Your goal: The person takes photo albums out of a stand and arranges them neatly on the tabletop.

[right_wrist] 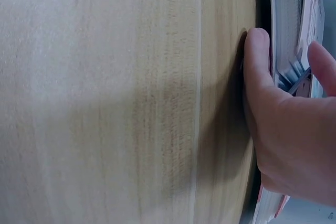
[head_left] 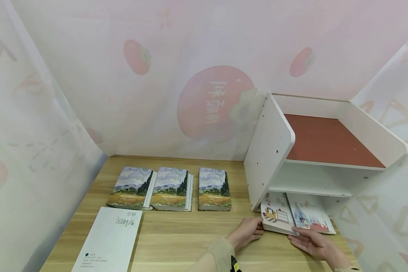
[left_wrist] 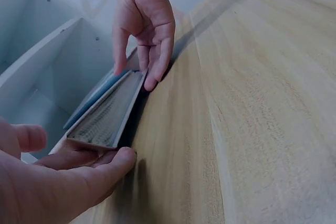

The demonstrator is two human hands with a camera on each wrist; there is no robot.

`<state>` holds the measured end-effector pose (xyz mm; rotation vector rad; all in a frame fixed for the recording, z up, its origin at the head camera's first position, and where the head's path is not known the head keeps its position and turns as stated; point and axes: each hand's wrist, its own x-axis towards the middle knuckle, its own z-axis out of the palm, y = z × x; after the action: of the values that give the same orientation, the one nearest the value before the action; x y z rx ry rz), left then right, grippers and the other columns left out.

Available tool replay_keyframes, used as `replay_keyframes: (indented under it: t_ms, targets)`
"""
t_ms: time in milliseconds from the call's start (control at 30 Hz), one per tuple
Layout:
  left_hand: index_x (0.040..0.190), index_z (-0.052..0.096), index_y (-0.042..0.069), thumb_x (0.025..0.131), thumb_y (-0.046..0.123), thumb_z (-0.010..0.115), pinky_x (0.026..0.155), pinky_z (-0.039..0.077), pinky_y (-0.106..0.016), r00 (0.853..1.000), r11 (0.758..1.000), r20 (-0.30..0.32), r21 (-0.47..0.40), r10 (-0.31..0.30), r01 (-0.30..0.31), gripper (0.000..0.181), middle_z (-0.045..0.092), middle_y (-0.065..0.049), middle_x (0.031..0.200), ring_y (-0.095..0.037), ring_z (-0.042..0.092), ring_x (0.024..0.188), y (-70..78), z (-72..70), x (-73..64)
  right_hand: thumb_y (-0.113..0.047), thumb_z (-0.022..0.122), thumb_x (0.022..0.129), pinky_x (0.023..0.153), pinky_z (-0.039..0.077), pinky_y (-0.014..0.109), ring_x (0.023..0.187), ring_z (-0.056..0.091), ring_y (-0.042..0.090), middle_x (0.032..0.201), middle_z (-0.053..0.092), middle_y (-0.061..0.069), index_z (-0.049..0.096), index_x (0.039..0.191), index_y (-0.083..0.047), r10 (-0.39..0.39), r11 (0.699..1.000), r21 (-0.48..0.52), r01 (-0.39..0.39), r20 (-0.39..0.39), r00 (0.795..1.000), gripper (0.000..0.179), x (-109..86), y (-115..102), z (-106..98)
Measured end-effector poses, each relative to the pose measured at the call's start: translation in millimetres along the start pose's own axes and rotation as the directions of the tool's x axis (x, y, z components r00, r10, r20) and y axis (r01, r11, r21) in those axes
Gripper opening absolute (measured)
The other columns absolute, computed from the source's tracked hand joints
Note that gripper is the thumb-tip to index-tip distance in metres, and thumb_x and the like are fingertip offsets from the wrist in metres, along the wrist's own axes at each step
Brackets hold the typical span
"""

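Observation:
A white picture-covered book (head_left: 278, 215) lies at the mouth of the shelf's lowest compartment, its front end sticking out. My right hand (head_left: 314, 245) holds that book's near right corner, thumb above and fingers below. Against its left side rest the fairly straight fingers of my left hand (head_left: 246, 232); the left thumb stands apart in the left wrist view. Page edges of the book (left_wrist: 107, 111) show between both hands there. Just right of it lies a second book with a tent picture (head_left: 309, 215), also partly inside the compartment.
The white shelf unit (head_left: 268, 151) has a reddish-brown top board (head_left: 329, 139). Landscape-covered books stand in a left group (head_left: 130, 187), a middle group (head_left: 170, 187) and on the right (head_left: 214, 189). A large white book (head_left: 107, 240) lies at the table's front left.

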<state>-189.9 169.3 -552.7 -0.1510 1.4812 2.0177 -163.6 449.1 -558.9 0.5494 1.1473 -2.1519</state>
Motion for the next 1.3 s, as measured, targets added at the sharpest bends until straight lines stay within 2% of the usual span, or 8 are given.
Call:
replay_keyframes:
  t_ms: [200,367,567,767,967,1100,1300]
  targets:
    - [0.125,0.049,-0.014,0.106,0.019,0.046,0.096,0.049,-0.052,0.999,0.999,0.032,-0.037,-0.021,0.022,0.038,0.054,-0.022,0.102,-0.039,0.061,0.103,-5.9,-0.5,6.4,-0.007,0.065,0.096,0.109,0.038,0.045,0.105,0.065,0.035,0.103,0.067,0.024,0.073,0.096,-0.003,-0.009,1.0,-0.014,0.008,-0.06,0.998,0.009,2.4,0,3]
    - [0.13,0.043,-0.018,0.106,0.017,0.047,0.095,0.05,-0.052,1.0,0.998,-0.005,-0.057,0.003,-0.003,0.043,0.052,-0.024,0.102,-0.041,0.061,0.103,-10.1,1.3,10.2,-0.006,0.063,0.097,0.109,0.038,0.045,0.104,0.065,0.035,0.102,0.067,0.023,0.074,0.095,-0.003,-0.01,1.0,-0.019,0.008,-0.071,0.997,0.011,4.0,0,4]
    - [0.129,0.045,-0.022,0.104,0.011,0.05,0.096,0.05,-0.051,0.999,0.995,-0.009,-0.092,0.046,-0.047,0.042,0.061,-0.024,0.111,-0.041,0.061,0.105,-13.6,-0.4,15.6,-0.005,0.063,0.097,0.108,0.039,0.045,0.103,0.066,0.034,0.101,0.067,0.022,0.074,0.095,-0.003,-0.021,0.999,-0.037,0.019,-0.071,0.997,0.011,5.2,1,4]
    - [0.126,0.048,-0.022,0.102,0.008,0.053,0.094,0.052,-0.048,0.998,0.991,0.004,-0.125,0.056,-0.055,0.039,0.065,-0.02,0.104,-0.036,0.064,0.099,-16.8,-4.4,17.1,-0.005,0.06,0.099,0.107,0.04,0.046,0.103,0.065,0.035,0.101,0.066,0.022,0.073,0.095,-0.002,-0.031,0.999,-0.041,0.028,-0.073,0.997,0.014,6.3,4,4]
    - [0.116,0.059,-0.014,0.1,0.007,0.058,0.091,0.054,-0.046,0.999,0.992,0.039,-0.128,0.022,-0.017,0.027,0.066,-0.017,0.096,-0.029,0.066,0.091,-14.2,2.6,9.3,-0.008,0.06,0.099,0.11,0.036,0.045,0.108,0.062,0.039,0.107,0.061,0.025,0.07,0.097,-0.004,0.009,1.0,0.008,-0.008,-0.035,0.999,0.011,5.9,5,10]
    - [0.114,0.06,-0.013,0.099,0.007,0.058,0.092,0.053,-0.046,0.999,0.992,0.046,-0.126,0.015,-0.009,0.025,0.066,-0.017,0.096,-0.029,0.066,0.091,-14.5,3.6,7.1,-0.007,0.056,0.101,0.112,0.032,0.043,0.11,0.061,0.039,0.107,0.06,0.023,0.07,0.098,-0.003,0.021,0.998,0.063,-0.022,0.017,1.0,0.014,7.2,6,11]
    - [0.116,0.059,-0.014,0.1,0.009,0.058,0.094,0.052,-0.047,0.999,0.991,0.035,-0.135,0.004,0.0,0.028,0.064,-0.018,0.1,-0.031,0.064,0.095,-15.9,1.1,10.8,-0.008,0.053,0.103,0.113,0.03,0.042,0.113,0.059,0.04,0.108,0.064,0.026,0.07,0.101,0.0,0.033,0.99,0.137,-0.042,0.067,0.997,0.018,9.5,8,9]
